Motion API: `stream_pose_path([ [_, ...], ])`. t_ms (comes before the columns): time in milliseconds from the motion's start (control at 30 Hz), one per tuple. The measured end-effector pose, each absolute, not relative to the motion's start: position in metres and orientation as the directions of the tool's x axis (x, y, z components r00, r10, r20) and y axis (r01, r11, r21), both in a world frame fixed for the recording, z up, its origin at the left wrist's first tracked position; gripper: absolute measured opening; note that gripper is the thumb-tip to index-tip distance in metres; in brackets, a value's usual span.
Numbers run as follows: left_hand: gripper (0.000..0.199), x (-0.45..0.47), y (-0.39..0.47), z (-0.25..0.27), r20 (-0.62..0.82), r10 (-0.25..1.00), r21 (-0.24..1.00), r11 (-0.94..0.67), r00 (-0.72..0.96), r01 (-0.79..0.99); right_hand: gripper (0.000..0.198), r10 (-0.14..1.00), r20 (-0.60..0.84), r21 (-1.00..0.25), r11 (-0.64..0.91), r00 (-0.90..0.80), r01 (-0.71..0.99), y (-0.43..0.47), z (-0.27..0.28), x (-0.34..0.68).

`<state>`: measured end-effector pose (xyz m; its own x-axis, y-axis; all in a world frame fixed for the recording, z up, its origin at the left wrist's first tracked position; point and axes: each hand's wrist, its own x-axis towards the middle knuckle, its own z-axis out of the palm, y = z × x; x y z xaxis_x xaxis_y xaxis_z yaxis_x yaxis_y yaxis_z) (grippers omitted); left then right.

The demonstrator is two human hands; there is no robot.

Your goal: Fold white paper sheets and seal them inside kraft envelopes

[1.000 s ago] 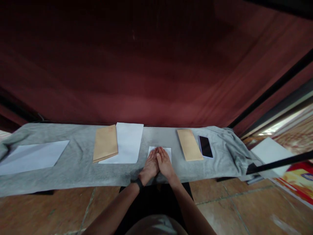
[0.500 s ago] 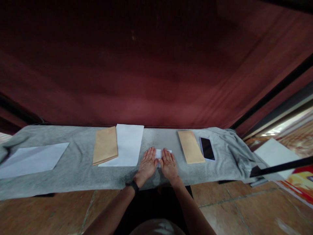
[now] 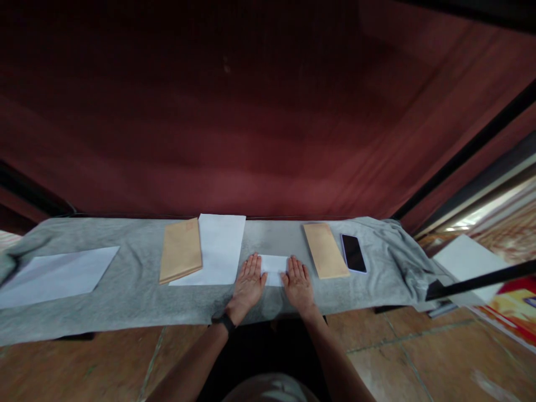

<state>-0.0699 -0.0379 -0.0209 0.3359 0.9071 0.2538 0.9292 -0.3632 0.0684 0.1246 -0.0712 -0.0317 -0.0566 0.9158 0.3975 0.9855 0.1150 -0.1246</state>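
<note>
A small folded sheet of white paper point(image 3: 274, 270) lies flat on the grey cloth in front of me. My left hand point(image 3: 250, 281) rests palm down over its left end, fingers stretched forward and thumb toward the middle. Over the right end, my right hand point(image 3: 298, 283) lies flat in the same way. Between the two hands the paper's middle shows; its ends are covered by them. Just left of my left hand is a larger white sheet point(image 3: 221, 248), partly under a stack of brown envelopes point(image 3: 181, 251). Right of my right hand lies another brown envelope point(image 3: 326, 251).
A phone point(image 3: 354, 253) with a dark screen lies beyond the right envelope. White paper point(image 3: 58, 273) is at the far left of the grey cloth point(image 3: 138, 304). A dark red panel point(image 3: 251, 139) rises behind the table, and black bars point(image 3: 473, 145) stand at the right.
My hands have slid apart, the left one leftward and the right one rightward, baring more of the folded paper between them. Both remain flat.
</note>
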Motion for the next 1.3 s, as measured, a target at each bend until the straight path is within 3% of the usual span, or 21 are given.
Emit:
stream_pose_path([
  [333,0.057,-0.083,-0.05,-0.018,0.224,0.933,0.103,-0.31,0.281,0.945,0.055,0.918,0.396,-0.17,0.111,-0.035,0.979,-0.079,-0.03,0.133],
  [667,0.054,-0.1,-0.074,-0.005,0.238,0.908,0.12,-0.379,0.344,0.918,0.052,0.903,0.428,-0.227,0.083,0.023,0.97,-0.079,-0.029,0.126],
  [800,0.051,-0.099,-0.072,0.008,0.257,0.898,0.136,-0.399,0.357,0.907,0.052,0.915,0.397,-0.252,0.177,-0.065,0.951,-0.08,-0.017,0.103],
  [867,0.052,-0.113,-0.063,0.018,0.261,0.929,0.145,-0.306,0.262,0.941,0.051,0.924,0.356,-0.253,0.237,-0.138,0.938,-0.081,-0.013,0.091],
  [967,0.053,-0.159,-0.042,0.033,0.244,0.97,0.196,-0.04,-0.009,0.98,0.048,0.931,0.316,-0.252,0.267,-0.182,0.93,-0.083,-0.012,0.082],
  [1067,0.058,-0.22,-0.024,0.044,0.23,0.913,0.222,0.289,-0.338,0.931,0.048,0.933,0.312,-0.252,0.265,-0.181,0.931,-0.085,-0.013,0.08],
  [1133,0.065,-0.254,-0.018,0.047,0.127,0.864,0.23,0.453,-0.488,0.861,0.049,0.932,0.318,-0.259,0.262,-0.174,0.93,-0.086,-0.014,0.081],
  [1300,0.066,-0.293,-0.009,0.042,0.057,0.856,0.198,0.495,-0.514,0.846,0.049,0.932,0.32,-0.266,0.261,-0.17,0.928,-0.086,-0.015,0.082],
])
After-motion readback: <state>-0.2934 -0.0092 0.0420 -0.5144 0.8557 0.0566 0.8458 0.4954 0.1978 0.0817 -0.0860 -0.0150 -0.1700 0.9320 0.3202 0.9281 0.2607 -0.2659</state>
